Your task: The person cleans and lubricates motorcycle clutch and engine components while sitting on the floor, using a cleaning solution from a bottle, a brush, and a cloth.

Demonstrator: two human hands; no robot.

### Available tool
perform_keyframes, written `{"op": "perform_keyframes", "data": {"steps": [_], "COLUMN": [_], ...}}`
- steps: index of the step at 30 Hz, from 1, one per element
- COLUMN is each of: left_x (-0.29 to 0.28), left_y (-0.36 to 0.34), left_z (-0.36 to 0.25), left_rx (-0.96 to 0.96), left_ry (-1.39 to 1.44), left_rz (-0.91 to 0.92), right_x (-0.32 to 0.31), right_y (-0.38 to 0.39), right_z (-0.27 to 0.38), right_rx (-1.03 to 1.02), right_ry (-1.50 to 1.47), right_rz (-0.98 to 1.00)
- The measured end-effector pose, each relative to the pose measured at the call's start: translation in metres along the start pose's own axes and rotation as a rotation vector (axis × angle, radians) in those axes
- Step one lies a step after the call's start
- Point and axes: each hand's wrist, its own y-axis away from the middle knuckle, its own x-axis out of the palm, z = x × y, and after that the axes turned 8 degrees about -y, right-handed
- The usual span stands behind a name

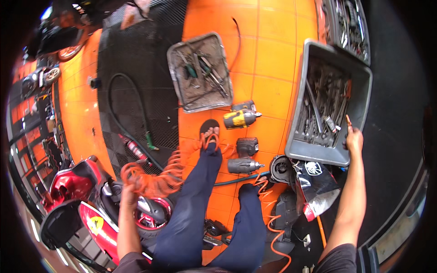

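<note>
My left hand (129,193) is closed around the orange coiled air hose (152,178), beside a red motorcycle (75,179). The coils spread toward my left foot. On the right, my right hand (354,139) is at the near right edge of a grey plastic bin (318,154). Its fingers close on a slim orange-tipped tool (348,120), whose kind I cannot make out. Several wrenches and long metal tools (324,98) lie in the bin, with a small silver cylinder (331,123) near that hand.
Two cordless impact drivers, one yellow and black (240,119) and one grey (244,165), lie on the orange tiles. A dirty tray (176,86) of tools is ahead. A dark hose (110,102) curves on the black mat. A round black part (282,169) and a bag (320,193) are below the bin.
</note>
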Motion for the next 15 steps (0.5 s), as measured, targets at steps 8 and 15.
{"op": "perform_keyframes", "data": {"steps": [8, 15], "left_x": [0.069, 0.041], "left_y": [0.240, 0.424], "left_z": [-0.033, 0.015], "left_rx": [0.280, 0.689], "left_ry": [0.062, -0.082], "left_rz": [0.746, 0.578], "right_x": [-0.169, -0.203], "right_y": [0.369, 0.644], "right_z": [0.142, 0.245], "right_rx": [-0.098, -0.100], "right_ry": [-1.359, -1.199], "right_rz": [0.627, 1.597]}}
